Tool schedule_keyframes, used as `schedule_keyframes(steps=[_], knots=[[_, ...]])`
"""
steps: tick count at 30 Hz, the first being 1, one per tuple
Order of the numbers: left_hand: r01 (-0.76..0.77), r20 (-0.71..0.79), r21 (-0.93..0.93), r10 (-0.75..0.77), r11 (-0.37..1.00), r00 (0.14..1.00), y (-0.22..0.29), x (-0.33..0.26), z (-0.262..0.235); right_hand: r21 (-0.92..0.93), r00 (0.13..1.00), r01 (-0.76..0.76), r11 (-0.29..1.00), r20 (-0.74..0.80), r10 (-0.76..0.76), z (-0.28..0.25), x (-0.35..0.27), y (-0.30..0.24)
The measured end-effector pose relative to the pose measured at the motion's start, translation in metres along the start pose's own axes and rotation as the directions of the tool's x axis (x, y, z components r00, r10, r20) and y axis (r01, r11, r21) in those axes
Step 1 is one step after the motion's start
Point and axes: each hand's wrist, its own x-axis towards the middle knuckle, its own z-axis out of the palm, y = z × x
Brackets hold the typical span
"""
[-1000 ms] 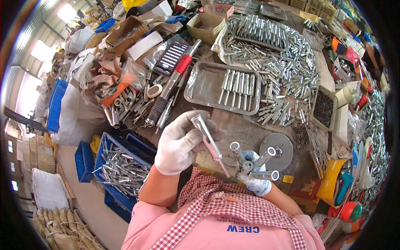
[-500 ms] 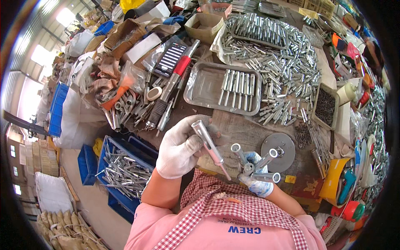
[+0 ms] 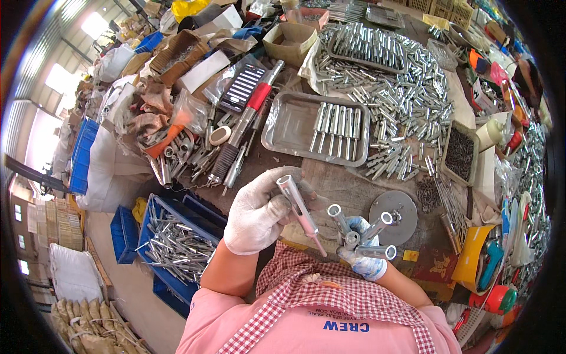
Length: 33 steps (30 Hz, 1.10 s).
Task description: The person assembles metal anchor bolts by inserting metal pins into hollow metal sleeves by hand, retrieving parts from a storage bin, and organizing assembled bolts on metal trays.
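Left hand still grips its metal tube.

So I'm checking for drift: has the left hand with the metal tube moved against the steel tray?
No. The left hand holds the metal tube just below the steel tray, as before.

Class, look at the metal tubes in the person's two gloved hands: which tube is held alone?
The long tube in the left hand. The right hand clutches several shorter tubes fanned out together.

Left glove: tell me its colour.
White, seen in the head view: the left hand wears a white knit glove and holds a metal tube.
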Motion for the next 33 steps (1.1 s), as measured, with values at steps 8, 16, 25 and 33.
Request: schedule_keyframes(steps=[8,16,25,33], knots=[[-0.003,0.0,-0.014,0.003,1.0,1.0,-0.0011,-0.0023,0.0033,-0.036,0.998,0.068,0.997,-0.007,-0.068,0.0005,0.0001,0.0003],[0.016,-0.035,-0.019,-0.016,1.0,0.999,-0.0013,-0.0009,0.0062,-0.037,0.999,0.037,0.999,-0.008,-0.038,0.0007,-0.0008,0.0036],[0.056,-0.062,-0.024,-0.057,0.998,0.996,-0.0023,-0.0011,0.0044,-0.072,1.0,0.009,0.997,-0.022,-0.01,-0.0001,-0.0008,0.0029],[0.057,-0.069,-0.014,-0.058,0.998,0.996,-0.0028,-0.0002,0.0046,-0.005,0.999,-0.005,1.0,-0.033,0.004,0.0015,-0.0005,0.0026]])
